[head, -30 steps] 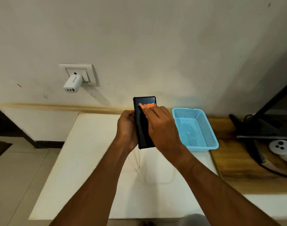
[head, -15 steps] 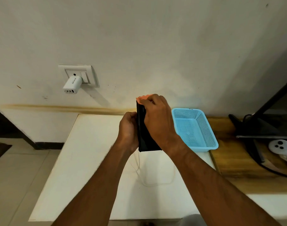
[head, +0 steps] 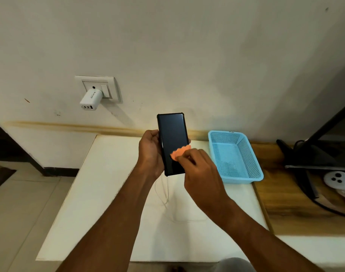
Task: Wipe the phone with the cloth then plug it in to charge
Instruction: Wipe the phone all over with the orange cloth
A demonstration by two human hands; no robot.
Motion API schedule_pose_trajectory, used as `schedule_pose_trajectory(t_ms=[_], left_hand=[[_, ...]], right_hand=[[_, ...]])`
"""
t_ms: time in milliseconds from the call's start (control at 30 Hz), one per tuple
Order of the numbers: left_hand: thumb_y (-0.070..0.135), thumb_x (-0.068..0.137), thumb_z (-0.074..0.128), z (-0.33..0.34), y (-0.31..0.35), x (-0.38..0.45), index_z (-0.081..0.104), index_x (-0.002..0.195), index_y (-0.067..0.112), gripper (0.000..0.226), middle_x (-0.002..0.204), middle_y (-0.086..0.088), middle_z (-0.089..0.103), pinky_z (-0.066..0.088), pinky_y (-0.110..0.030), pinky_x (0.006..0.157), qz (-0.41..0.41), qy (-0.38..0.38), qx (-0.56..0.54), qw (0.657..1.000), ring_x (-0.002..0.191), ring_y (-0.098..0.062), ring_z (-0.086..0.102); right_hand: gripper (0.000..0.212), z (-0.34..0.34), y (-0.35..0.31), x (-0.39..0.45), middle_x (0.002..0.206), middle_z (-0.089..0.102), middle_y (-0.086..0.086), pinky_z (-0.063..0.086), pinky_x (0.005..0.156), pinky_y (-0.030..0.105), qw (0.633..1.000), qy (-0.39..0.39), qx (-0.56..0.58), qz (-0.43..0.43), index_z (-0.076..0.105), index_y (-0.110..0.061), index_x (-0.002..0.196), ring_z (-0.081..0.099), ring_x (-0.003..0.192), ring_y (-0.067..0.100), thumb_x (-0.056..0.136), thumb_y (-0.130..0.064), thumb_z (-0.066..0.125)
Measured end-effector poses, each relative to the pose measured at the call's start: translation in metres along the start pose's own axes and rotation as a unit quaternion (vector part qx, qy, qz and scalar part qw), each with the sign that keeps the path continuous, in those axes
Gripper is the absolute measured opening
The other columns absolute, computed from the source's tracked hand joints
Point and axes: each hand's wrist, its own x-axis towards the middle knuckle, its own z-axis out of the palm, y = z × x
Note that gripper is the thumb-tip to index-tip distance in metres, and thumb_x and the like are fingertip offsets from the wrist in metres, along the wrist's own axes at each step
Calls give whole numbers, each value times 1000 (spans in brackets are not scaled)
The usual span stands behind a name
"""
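Two hands meet above the middle of the white desk (head: pixel 101 203). The left hand (head: pixel 151 152) has its grip curled round the left edge of the phone (head: pixel 172 138), fingertips just showing past the right edge, and holds it upright in the air with the dark screen facing the camera, its top edge against the wall behind. The right hand (head: pixel 202 173) pinches a small orange cloth (head: pixel 179 153) between curled fingers and presses it on the lower right part of the screen; the scalloped edge of the cloth reaches the phone's right edge. The upper part of the screen is uncovered.

Below the phone a thin white cable (head: pixel 165 195) lies looped on the desk, partly hidden by the forearms; I cannot tell where its ends are. Left of the arms the desk surface is bare out to its left and near edges. Just right of the right hand a light blue mesh basket (head: pixel 252 160) sits at the desk's right edge, next to a wooden surface (head: pixel 285 209) carrying a black stand (head: pixel 312 154) and a white controller (head: pixel 338 180).

On the wall up and to the left, well apart from the phone, a white charger (head: pixel 90 100) sits in a socket plate (head: pixel 109 82), its ports facing down and left.
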Motion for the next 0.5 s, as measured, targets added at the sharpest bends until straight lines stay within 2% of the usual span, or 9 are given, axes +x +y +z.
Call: schedule_pose_trajectory(t_ms=[33, 100, 167, 233, 333, 400, 500], left_hand=[[34, 93, 36, 0, -2, -1, 64, 121, 2, 51, 119, -28, 68, 50, -57, 101, -8, -1, 0, 1000, 107, -49, 66], [34, 92, 36, 1, -6, -2, 63, 124, 2, 53, 123, -29, 66, 46, -58, 105, -19, 2, 2, 1000, 113, -51, 62], [32, 93, 37, 3, -9, -1, 68, 113, 3, 47, 112, -22, 71, 51, -49, 101, -17, 7, 5, 1000, 102, -41, 68], [29, 95, 37, 7, -11, -2, 71, 97, 7, 41, 95, -13, 73, 54, -39, 87, -14, 3, 16, 1000, 85, -27, 69], [29, 96, 37, 11, -15, -2, 67, 83, 14, 36, 79, -6, 68, 50, -33, 72, -20, 6, 40, 999, 70, -21, 65], [29, 97, 36, 12, -15, -2, 67, 84, 14, 37, 78, -5, 69, 51, -32, 71, -21, -1, 31, 999, 69, -20, 66], [28, 97, 37, 10, -11, -3, 71, 99, 12, 37, 90, -7, 74, 52, -34, 82, -19, -12, -6, 1000, 82, -22, 71]], right_hand=[[36, 1, -3, -6, 110, 67, 10, 56, 89, 35, 1000, -13, 0, -7, 68, -9, 121, 63, 99, 27, 86, 0, 67], [38, 2, -4, -7, 111, 68, 10, 56, 90, 36, 1000, -24, 3, -19, 68, -10, 120, 64, 100, 27, 83, -4, 73], [31, 3, -1, 10, 111, 67, 9, 54, 93, 35, 1000, -6, 9, -22, 68, -11, 119, 62, 102, 26, 88, -7, 67], [28, 3, 6, 36, 109, 67, 8, 52, 92, 35, 999, 29, 20, 8, 70, -12, 116, 62, 101, 27, 90, -9, 60], [30, -1, 13, 68, 105, 67, 8, 52, 86, 33, 996, 51, 29, 69, 71, -13, 114, 61, 99, 27, 90, -14, 54], [37, -1, 9, 79, 105, 65, 7, 52, 85, 32, 996, 35, 30, 76, 70, -13, 115, 59, 98, 24, 91, -23, 43], [32, 4, -6, 74, 111, 65, 7, 52, 91, 35, 999, 11, 33, 38, 68, -12, 119, 59, 105, 24, 93, -16, 49]])
